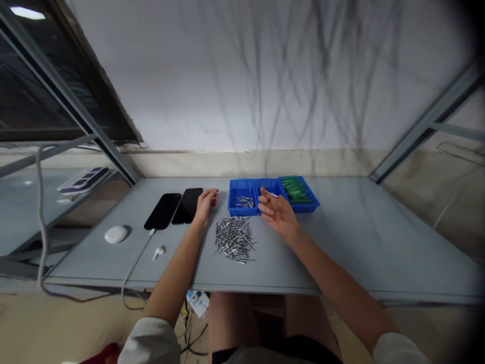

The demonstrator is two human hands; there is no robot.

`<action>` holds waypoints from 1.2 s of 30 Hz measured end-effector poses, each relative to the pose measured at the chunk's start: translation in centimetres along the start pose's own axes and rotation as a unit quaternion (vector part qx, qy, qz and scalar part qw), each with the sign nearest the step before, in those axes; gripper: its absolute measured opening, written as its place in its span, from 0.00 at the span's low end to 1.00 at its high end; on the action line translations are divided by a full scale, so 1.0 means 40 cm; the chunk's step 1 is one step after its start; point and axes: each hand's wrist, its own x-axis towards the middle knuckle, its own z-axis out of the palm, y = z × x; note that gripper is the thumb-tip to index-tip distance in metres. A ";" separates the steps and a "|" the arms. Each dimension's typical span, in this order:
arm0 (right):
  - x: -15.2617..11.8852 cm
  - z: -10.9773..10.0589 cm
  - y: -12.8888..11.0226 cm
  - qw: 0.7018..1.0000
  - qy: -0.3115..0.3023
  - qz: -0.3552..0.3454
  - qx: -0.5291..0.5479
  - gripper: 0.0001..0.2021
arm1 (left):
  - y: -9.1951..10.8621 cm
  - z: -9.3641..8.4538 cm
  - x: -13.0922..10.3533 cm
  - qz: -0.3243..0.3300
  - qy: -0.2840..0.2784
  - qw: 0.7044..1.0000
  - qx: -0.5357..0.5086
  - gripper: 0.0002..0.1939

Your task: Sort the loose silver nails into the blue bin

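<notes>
My right hand (278, 215) is raised over the front of the middle blue bin (270, 182), with a thin silver rivet (270, 193) pinched between thumb and forefinger. Its other fingers are loosely spread. Beside the right edge of a black phone (188, 205), my left hand (206, 203) is curled near the tabletop; what its fingers hold, if anything, is hidden. A heap of silver rivets (235, 238) lies on the table between my forearms. Several more rivets (244, 201) are inside the left blue bin (235, 189). Green packets (295, 189) fill the right blue bin (309, 205).
A second black phone (162, 211) lies at left, near a white cable (138, 258), a white earbud (159, 251) and its case (115, 234). Behind the grey table (352, 237) stands a wall. Metal frame posts rise at both sides. A power strip (84, 180) sits far left.
</notes>
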 end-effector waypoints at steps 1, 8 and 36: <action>0.001 -0.002 0.003 1.000 0.008 -0.002 0.004 0.22 | 0.000 0.000 0.000 0.001 -0.001 1.000 0.002 0.18; 0.016 -0.020 0.010 0.999 0.021 -0.033 -0.033 0.24 | -0.001 -0.001 0.001 -0.004 0.005 1.000 0.005 0.18; 0.023 -0.012 0.027 0.898 0.009 -0.134 -0.420 0.13 | -0.004 0.001 0.002 -0.002 0.001 1.000 -0.001 0.18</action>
